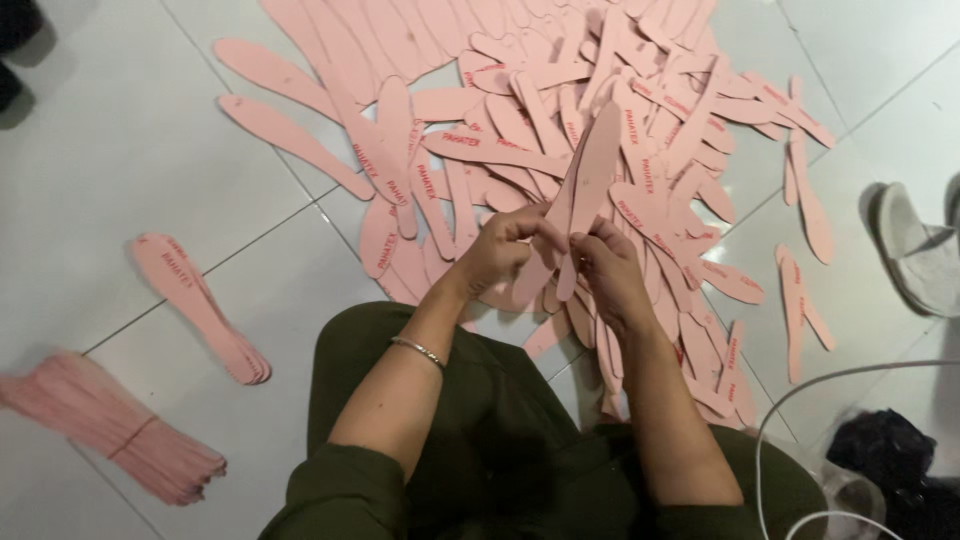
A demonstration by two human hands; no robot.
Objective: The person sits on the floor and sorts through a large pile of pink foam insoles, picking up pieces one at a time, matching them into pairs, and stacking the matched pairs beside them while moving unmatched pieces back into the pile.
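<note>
The far edge of the pile of pink insoles (560,110) runs out of the top of the view, so how far it spreads cannot be told, and the near part of it is hidden behind the person's forearms and the dark green clothing (470,440) that fills the bottom centre. At the left a bound bundle of pink insoles (110,425) is cut off by the edge, with a band round its middle. Just beyond it lies a neat stack of insoles (200,300), apart from the main pile on the white tiled floor (110,160). At the right edge a pale shoe (915,250) is half out of view, a white cable (800,400) loops near the bottom right corner, and a dark heap (890,460) beside it is too dim to make out. A thin bracelet (418,350) circles the left wrist. Both hands meet over the near edge of the pile, holding a pair of held insoles (585,185) that stand upright and lean to the far right. The left hand (495,250) pinches them at the narrow near end, thumb and fingers closed on the edge. The right hand (610,265) grips the same end from the right, fingers curled shut around it; its fingertips are hidden behind the material.
</note>
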